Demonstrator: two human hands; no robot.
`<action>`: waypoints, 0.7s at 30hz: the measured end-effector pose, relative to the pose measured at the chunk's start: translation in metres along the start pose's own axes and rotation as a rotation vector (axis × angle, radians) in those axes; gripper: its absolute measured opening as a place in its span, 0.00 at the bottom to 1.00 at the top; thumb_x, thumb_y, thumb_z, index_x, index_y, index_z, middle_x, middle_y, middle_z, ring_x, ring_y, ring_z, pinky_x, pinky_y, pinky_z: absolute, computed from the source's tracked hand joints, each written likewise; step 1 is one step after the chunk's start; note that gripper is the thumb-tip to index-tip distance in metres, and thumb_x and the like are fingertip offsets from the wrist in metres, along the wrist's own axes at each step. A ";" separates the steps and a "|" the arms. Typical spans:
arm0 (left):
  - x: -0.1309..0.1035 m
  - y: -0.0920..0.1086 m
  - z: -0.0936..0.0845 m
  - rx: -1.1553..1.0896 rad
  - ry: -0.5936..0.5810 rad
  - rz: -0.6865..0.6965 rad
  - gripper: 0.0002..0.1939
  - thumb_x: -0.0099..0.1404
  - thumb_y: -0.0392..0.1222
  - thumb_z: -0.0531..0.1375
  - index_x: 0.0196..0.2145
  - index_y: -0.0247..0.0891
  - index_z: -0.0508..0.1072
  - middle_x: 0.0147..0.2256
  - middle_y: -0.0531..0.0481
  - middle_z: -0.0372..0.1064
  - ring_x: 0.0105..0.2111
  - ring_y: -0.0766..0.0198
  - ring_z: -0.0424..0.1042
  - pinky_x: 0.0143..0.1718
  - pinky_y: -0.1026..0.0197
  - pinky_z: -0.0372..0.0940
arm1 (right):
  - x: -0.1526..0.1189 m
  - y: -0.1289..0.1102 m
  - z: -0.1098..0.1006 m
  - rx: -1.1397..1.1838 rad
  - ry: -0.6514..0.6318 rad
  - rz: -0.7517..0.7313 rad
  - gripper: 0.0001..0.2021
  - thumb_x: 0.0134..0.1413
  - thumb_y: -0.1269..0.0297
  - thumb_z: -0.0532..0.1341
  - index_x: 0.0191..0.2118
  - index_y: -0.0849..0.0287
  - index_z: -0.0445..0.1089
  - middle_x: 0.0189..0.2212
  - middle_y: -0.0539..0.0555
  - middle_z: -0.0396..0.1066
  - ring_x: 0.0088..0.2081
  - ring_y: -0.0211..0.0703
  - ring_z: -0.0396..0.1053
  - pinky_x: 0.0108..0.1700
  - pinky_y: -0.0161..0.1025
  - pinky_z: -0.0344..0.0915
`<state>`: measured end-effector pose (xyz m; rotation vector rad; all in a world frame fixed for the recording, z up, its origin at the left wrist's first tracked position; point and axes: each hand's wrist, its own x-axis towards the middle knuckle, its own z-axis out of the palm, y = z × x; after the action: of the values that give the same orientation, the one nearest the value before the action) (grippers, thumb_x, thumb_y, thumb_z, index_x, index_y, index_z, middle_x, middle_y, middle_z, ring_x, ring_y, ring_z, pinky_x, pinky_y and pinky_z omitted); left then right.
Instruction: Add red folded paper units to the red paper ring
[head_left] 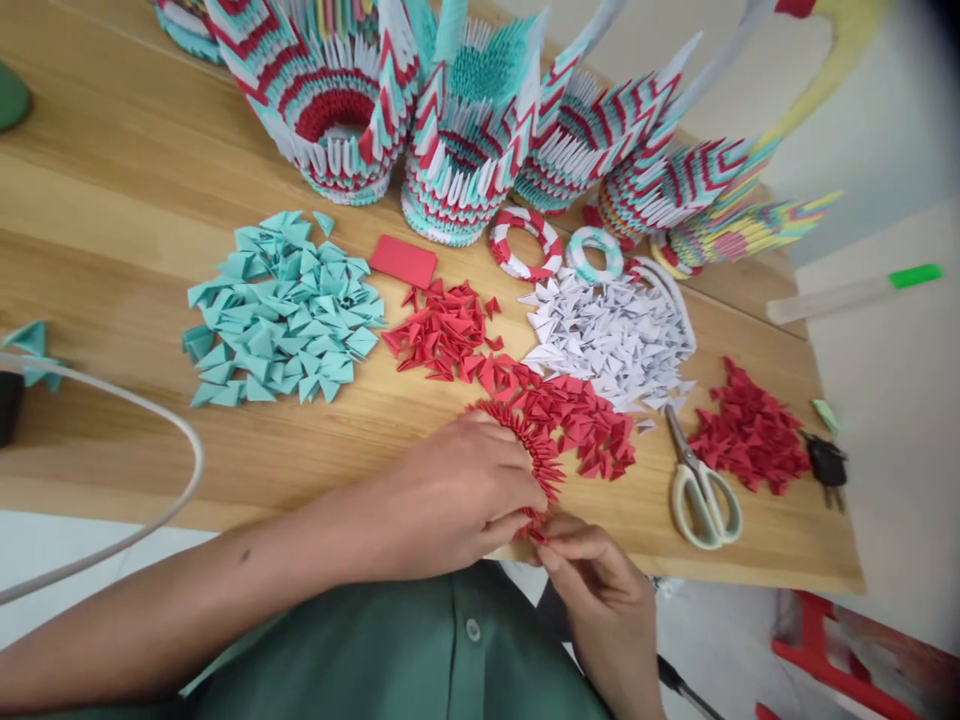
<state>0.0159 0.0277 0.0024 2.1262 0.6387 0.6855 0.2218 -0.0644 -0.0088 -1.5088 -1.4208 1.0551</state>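
Note:
A red folded-paper ring [541,452] with pointed pieces standing out from its edge lies at the near side of the table, partly covered by my left hand [465,490]. The fingers of that hand curl over the ring and grip it. Close by, at the ring's near end, my right hand [600,590] pinches a small red folded paper piece [535,536] between thumb and forefinger. Just beyond the ring spreads a pile of red paper pieces [585,420], which runs on into another red pile [446,330].
Teal pieces [289,310] lie left, white pieces [607,330] right of centre. Scissors [701,490] rest beside more red pieces [750,430]. Paper swan baskets [465,150] line the back, with two small rings [525,245] before them. A white cable [180,430] loops at left.

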 end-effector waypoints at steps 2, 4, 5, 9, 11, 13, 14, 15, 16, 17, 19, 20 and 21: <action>0.000 -0.001 0.000 0.005 0.002 0.006 0.09 0.68 0.34 0.58 0.30 0.37 0.74 0.28 0.50 0.71 0.34 0.61 0.68 0.40 0.59 0.59 | 0.000 0.000 0.000 0.003 -0.011 0.003 0.05 0.54 0.68 0.67 0.28 0.55 0.73 0.27 0.50 0.76 0.29 0.40 0.75 0.31 0.35 0.73; -0.001 -0.001 0.001 0.008 0.006 0.012 0.09 0.68 0.34 0.58 0.29 0.37 0.73 0.28 0.50 0.71 0.33 0.61 0.67 0.40 0.59 0.59 | 0.000 -0.001 0.000 0.011 -0.016 0.004 0.05 0.54 0.69 0.67 0.29 0.54 0.73 0.27 0.50 0.76 0.29 0.39 0.75 0.32 0.35 0.73; -0.001 -0.001 0.001 0.008 0.007 0.014 0.09 0.68 0.34 0.58 0.29 0.37 0.73 0.28 0.50 0.71 0.33 0.61 0.67 0.40 0.59 0.59 | 0.000 -0.001 0.000 0.014 -0.016 0.006 0.05 0.54 0.69 0.67 0.29 0.54 0.73 0.27 0.50 0.76 0.30 0.39 0.75 0.32 0.35 0.73; -0.001 0.000 0.001 0.002 0.005 0.007 0.09 0.68 0.34 0.58 0.30 0.36 0.75 0.28 0.51 0.71 0.33 0.61 0.67 0.40 0.58 0.59 | -0.001 0.000 0.000 0.011 -0.011 0.006 0.05 0.54 0.68 0.67 0.29 0.55 0.72 0.26 0.50 0.75 0.29 0.40 0.74 0.32 0.36 0.73; -0.002 0.000 0.002 0.001 0.006 0.005 0.09 0.68 0.34 0.58 0.30 0.36 0.75 0.28 0.51 0.71 0.33 0.61 0.67 0.40 0.59 0.59 | 0.000 0.000 0.000 0.010 -0.015 -0.002 0.05 0.54 0.68 0.67 0.29 0.55 0.73 0.26 0.50 0.75 0.29 0.40 0.74 0.32 0.36 0.73; -0.002 -0.001 0.003 -0.001 0.008 0.004 0.09 0.69 0.34 0.58 0.31 0.36 0.75 0.29 0.51 0.71 0.34 0.61 0.67 0.41 0.59 0.58 | 0.000 -0.001 0.002 0.021 -0.021 -0.011 0.05 0.55 0.69 0.66 0.29 0.55 0.73 0.26 0.49 0.75 0.29 0.39 0.74 0.32 0.35 0.73; -0.002 -0.001 0.003 -0.001 0.007 0.004 0.09 0.69 0.34 0.58 0.31 0.36 0.75 0.29 0.51 0.72 0.34 0.61 0.67 0.41 0.59 0.58 | 0.001 -0.001 0.002 0.029 -0.025 -0.015 0.05 0.55 0.70 0.66 0.29 0.55 0.73 0.26 0.49 0.75 0.30 0.39 0.74 0.32 0.35 0.73; -0.002 -0.002 0.003 0.000 0.006 0.005 0.09 0.69 0.34 0.58 0.31 0.36 0.75 0.29 0.51 0.72 0.34 0.61 0.67 0.41 0.59 0.58 | 0.001 -0.001 0.003 0.038 -0.028 -0.019 0.05 0.55 0.71 0.66 0.29 0.55 0.73 0.27 0.49 0.75 0.29 0.39 0.74 0.31 0.34 0.72; -0.002 -0.002 0.003 0.002 0.004 0.004 0.09 0.69 0.34 0.58 0.31 0.37 0.75 0.29 0.51 0.72 0.34 0.61 0.67 0.41 0.59 0.58 | 0.001 -0.002 0.004 0.042 -0.028 -0.020 0.05 0.55 0.71 0.66 0.30 0.55 0.73 0.27 0.49 0.75 0.30 0.39 0.74 0.31 0.34 0.72; -0.002 -0.002 0.003 0.003 0.000 0.004 0.09 0.69 0.34 0.58 0.31 0.37 0.75 0.29 0.51 0.72 0.34 0.61 0.67 0.40 0.59 0.58 | 0.001 -0.002 0.004 0.041 -0.025 -0.020 0.05 0.55 0.72 0.66 0.30 0.55 0.73 0.27 0.49 0.75 0.30 0.39 0.74 0.31 0.34 0.72; -0.001 -0.003 0.003 0.003 -0.006 0.001 0.09 0.69 0.34 0.58 0.31 0.37 0.75 0.29 0.51 0.72 0.34 0.61 0.67 0.40 0.59 0.58 | 0.000 -0.001 0.005 0.029 -0.012 -0.026 0.06 0.54 0.73 0.66 0.30 0.55 0.72 0.28 0.49 0.75 0.30 0.38 0.74 0.31 0.33 0.72; -0.001 -0.003 0.002 0.003 -0.008 -0.003 0.09 0.69 0.34 0.58 0.31 0.37 0.76 0.29 0.52 0.72 0.34 0.62 0.67 0.40 0.59 0.58 | -0.001 -0.001 0.005 0.021 -0.004 -0.030 0.06 0.54 0.73 0.66 0.30 0.55 0.72 0.28 0.49 0.75 0.30 0.38 0.74 0.31 0.33 0.72; -0.001 -0.002 0.002 0.003 -0.011 -0.007 0.09 0.69 0.34 0.58 0.31 0.36 0.75 0.29 0.52 0.71 0.34 0.62 0.67 0.40 0.59 0.58 | -0.002 0.000 0.005 0.012 0.003 -0.035 0.06 0.54 0.74 0.66 0.30 0.55 0.72 0.28 0.49 0.75 0.30 0.38 0.74 0.31 0.32 0.72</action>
<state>0.0161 0.0273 -0.0010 2.1277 0.6416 0.6694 0.2169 -0.0662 -0.0102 -1.4714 -1.4318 1.0376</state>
